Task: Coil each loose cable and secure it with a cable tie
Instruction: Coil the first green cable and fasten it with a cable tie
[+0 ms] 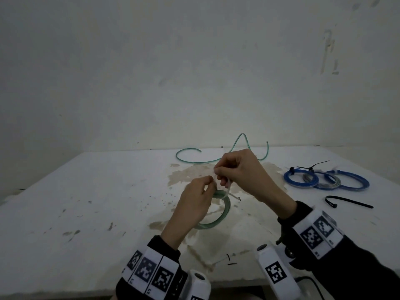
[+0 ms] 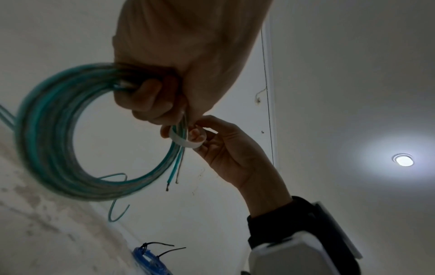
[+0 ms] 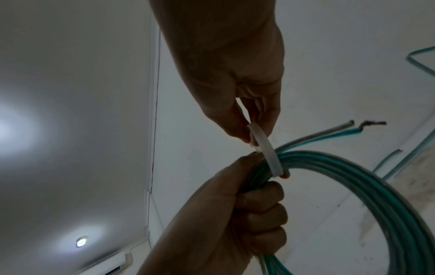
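Observation:
A coil of green cable (image 1: pixel 218 217) hangs just above the stained white table (image 1: pixel 108 202), and my left hand (image 1: pixel 210 187) grips its top in a fist. Seen from the left wrist, that coil (image 2: pixel 47 130) curves down from my left hand (image 2: pixel 150 104), with two loose cable ends pointing down. A white cable tie (image 1: pixel 227 188) loops round the bundled strands. My right hand (image 1: pixel 218 173) pinches the tie's end between thumb and fingers. In the right wrist view the tie (image 3: pixel 267 150) wraps the coil (image 3: pixel 376 186) just above my left hand (image 3: pixel 256 208), under my right hand (image 3: pixel 254 130).
A loose green cable (image 1: pixel 194 162) lies at the table's far edge. Blue and grey tied coils (image 1: pixel 324 180) sit at the right, with a spare black cable tie (image 1: pixel 348 202) in front of them. Small dark offcuts (image 1: pixel 230 259) lie near the front edge.

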